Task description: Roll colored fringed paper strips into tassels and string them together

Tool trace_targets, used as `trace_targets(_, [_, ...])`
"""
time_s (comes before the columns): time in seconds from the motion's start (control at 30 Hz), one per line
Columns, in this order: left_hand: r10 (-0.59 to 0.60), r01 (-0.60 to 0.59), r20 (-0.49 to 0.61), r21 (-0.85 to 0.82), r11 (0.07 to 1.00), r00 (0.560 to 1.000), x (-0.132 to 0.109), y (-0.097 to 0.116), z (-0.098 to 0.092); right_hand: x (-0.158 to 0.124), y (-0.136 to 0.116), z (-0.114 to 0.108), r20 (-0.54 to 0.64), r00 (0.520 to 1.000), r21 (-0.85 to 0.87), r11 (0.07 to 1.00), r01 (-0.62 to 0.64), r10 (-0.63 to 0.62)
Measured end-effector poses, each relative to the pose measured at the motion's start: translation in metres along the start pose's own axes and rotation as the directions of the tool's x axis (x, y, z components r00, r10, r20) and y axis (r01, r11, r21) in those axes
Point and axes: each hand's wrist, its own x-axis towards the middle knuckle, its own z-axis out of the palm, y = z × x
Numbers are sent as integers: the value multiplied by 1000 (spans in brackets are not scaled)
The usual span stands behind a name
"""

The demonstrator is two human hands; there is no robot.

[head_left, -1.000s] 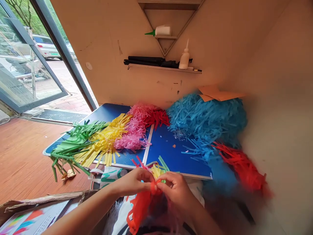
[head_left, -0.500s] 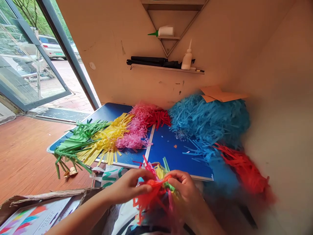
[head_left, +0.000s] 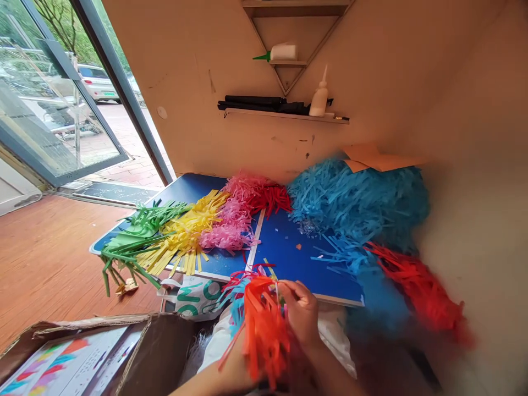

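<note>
A bunched red-orange paper tassel (head_left: 266, 324) hangs in front of me, its strips falling over my left hand. Of my left hand (head_left: 237, 352) only the wrist side shows; the fingers are hidden behind the strips. My right hand (head_left: 303, 311) pinches at the top right of the bunch, thumb and fingers pressed together. Light blue paper strips (head_left: 237, 300) and some magenta and yellow ones stick out behind the red. Beyond, on the blue table (head_left: 284, 264), lie heaps of green strips (head_left: 140, 231), yellow strips (head_left: 190, 225) and pink strips (head_left: 231, 220).
A big blue heap (head_left: 358, 198) carries orange paper sheets (head_left: 373, 158) at the right. Red strips (head_left: 416, 280) hang over the table's right side. An open cardboard box (head_left: 160, 352) with printed packets stands lower left, near a white bag (head_left: 198, 297). Glue bottles (head_left: 318, 99) sit on wall shelves.
The red strips have swung up and over, now draping toward me across my left hand. My left hand has moved under the bunch; my right still pinches it. The view has shifted slightly.
</note>
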Motion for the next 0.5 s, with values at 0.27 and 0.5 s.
trace_targets(0.27, [-167,81,-335,-256,963,927,-8,62,-47,18,-43,-58,324,946,-143,987,73,-23])
trace_targets(0.5, [177,-68,-352,302,951,919,-12,69,-75,29,-64,-74,382,914,-270,929,253,-138])
